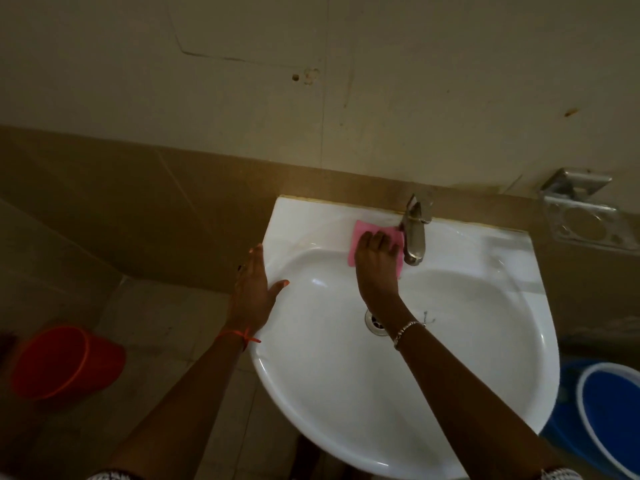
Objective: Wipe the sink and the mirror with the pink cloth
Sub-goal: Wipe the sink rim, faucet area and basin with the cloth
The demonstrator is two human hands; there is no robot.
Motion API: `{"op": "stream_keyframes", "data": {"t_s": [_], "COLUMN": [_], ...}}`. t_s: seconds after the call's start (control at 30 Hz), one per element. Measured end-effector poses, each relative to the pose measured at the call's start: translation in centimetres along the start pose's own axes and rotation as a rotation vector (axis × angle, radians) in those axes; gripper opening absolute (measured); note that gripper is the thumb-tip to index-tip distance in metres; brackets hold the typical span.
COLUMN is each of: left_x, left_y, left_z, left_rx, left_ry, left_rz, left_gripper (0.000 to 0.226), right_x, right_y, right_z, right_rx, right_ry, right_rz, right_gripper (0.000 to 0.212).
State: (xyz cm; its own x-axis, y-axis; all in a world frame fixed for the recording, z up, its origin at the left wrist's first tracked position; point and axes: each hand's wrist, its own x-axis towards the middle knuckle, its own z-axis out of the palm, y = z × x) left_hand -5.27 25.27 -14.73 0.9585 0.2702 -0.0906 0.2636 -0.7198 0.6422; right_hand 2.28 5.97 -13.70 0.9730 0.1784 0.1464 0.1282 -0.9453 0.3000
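A white wall-mounted sink [450, 358] fills the middle of the view, with a drain [374, 323] at its centre. The pink cloth [363, 234] lies flat on the sink's back ledge, just left of the metal tap [414, 233]. My right hand [377, 265] presses down on the cloth with its fingers spread over it. My left hand [252, 289] rests flat on the sink's left rim, thumb on the white surface, fingers over the edge. No mirror is in view.
A metal soap holder [581, 213] is fixed to the wall right of the sink. A red bucket [65, 362] stands on the floor at the left, a blue bucket [609, 417] at the right. Tiled wall rises behind the sink.
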Motion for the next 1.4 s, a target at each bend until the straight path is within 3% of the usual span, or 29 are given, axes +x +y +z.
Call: {"op": "stream_keyframes", "data": {"t_s": [0.47, 0.57, 0.67, 0.73, 0.8, 1.0, 1.17, 1.27, 1.4], "left_x": [-0.2, -0.1, -0.2, -0.2, -0.1, -0.1, 0.0, 0.0, 0.0], "left_y": [0.3, 0.2, 0.3, 0.3, 0.2, 0.3, 0.5, 0.7, 0.6], "left_z": [0.2, 0.3, 0.4, 0.4, 0.4, 0.4, 0.4, 0.5, 0.5], "left_rx": [0.048, 0.062, 0.056, 0.052, 0.054, 0.063, 0.100, 0.119, 0.143], "left_ry": [0.004, 0.002, -0.002, 0.001, 0.000, 0.004, 0.008, 0.011, 0.002], "left_rz": [-0.001, -0.014, -0.020, -0.026, -0.027, -0.032, -0.041, -0.041, -0.060], "left_gripper": [0.080, 0.080, 0.081, 0.081, 0.082, 0.083, 0.088, 0.091, 0.091], "right_x": [-4.0, -3.6, -2.6, -1.5, 0.2, 4.8, 7.1, 7.6, 7.6], "right_y": [7.4, 9.4, 11.2, 12.2, 12.8, 12.6, 13.5, 13.3, 12.9], "right_z": [3.6, 4.2, 4.0, 3.8, 3.0, -0.7, 0.8, -0.2, -1.1], "right_rx": [0.317, 0.460, 0.594, 0.780, 0.962, 1.167, 1.220, 1.159, 1.058], "right_ry": [0.160, 0.228, 0.285, 0.326, 0.337, 0.115, -0.294, -0.448, -0.432], "right_rz": [-0.261, -0.324, -0.114, 0.170, 0.289, 0.055, 0.028, -0.016, -0.063], "right_gripper": [0.065, 0.055, 0.034, 0.032, 0.038, 0.043, 0.040, 0.040, 0.033]}}
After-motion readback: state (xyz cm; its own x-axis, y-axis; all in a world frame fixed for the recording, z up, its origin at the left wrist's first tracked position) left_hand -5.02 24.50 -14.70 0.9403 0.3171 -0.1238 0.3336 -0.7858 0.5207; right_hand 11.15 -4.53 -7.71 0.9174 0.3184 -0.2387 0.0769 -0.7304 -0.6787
